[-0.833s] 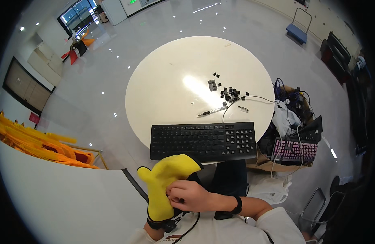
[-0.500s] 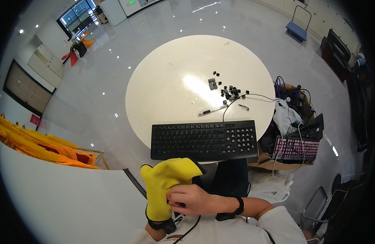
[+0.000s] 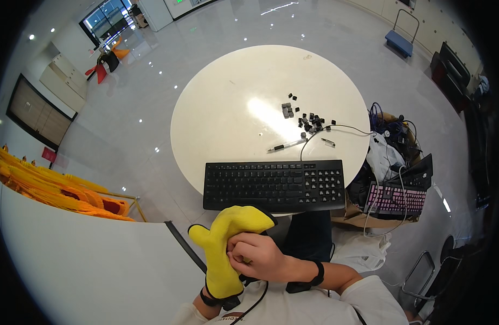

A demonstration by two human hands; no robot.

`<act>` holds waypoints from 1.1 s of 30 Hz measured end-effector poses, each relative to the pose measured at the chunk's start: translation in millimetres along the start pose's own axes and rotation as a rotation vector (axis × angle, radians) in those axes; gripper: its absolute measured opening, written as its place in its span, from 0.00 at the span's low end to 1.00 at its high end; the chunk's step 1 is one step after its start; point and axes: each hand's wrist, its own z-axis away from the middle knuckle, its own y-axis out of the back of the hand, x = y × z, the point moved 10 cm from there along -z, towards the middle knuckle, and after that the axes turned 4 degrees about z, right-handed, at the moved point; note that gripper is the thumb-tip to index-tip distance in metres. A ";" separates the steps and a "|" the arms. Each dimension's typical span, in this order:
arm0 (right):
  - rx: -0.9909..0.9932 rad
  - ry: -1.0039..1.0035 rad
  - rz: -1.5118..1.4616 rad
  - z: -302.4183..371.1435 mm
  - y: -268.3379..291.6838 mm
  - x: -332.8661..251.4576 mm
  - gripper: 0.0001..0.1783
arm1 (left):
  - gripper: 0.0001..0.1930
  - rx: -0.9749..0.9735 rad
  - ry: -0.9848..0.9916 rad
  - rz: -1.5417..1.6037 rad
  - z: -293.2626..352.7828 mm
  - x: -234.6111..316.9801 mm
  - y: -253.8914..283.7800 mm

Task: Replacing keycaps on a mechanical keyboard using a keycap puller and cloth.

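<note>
A yellow cloth [image 3: 219, 271] with black edging covers my left hand, draped from the wrist up past the fingers. The shape under it bulges at the thumb side, but the fingers themselves are hidden. My right hand [image 3: 257, 257] is closed, its curled fingers gripping the cloth's right side. Just beyond the cloth lies a black keyboard [image 3: 255, 187] at the near edge of the round white table [image 3: 217, 97]. The number-pad area at its right end shows bare light key mounts instead of caps.
Loose black and grey keycaps [image 3: 313, 123] lie scattered behind the keyboard, near a pen [image 3: 286, 145] and a pen cap [image 3: 328, 142]. At right, a cardboard box [image 3: 358, 219] holds cables and a pink-keyed keyboard [image 3: 396, 199]. A white surface [image 3: 98, 260] stands at my left.
The cloth-covered left hand has tilted, its top shifting right and its wrist end moving right. My right hand has risen slightly, still gripping the cloth. The view has shifted a little.
</note>
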 end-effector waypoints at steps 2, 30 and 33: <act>-0.059 0.019 -0.024 0.3 -1.6 -0.9 0.14 | 0.26 -0.023 -0.005 0.002 5.9 0.7 1.9; -0.055 0.034 -0.166 0.6 5.3 -17.6 0.20 | 0.37 -0.146 -0.008 0.008 1.6 -7.2 -17.6; -0.072 0.027 -0.169 5.7 1.4 -14.5 0.20 | 0.37 -0.108 0.021 -0.043 -2.2 -2.8 -16.9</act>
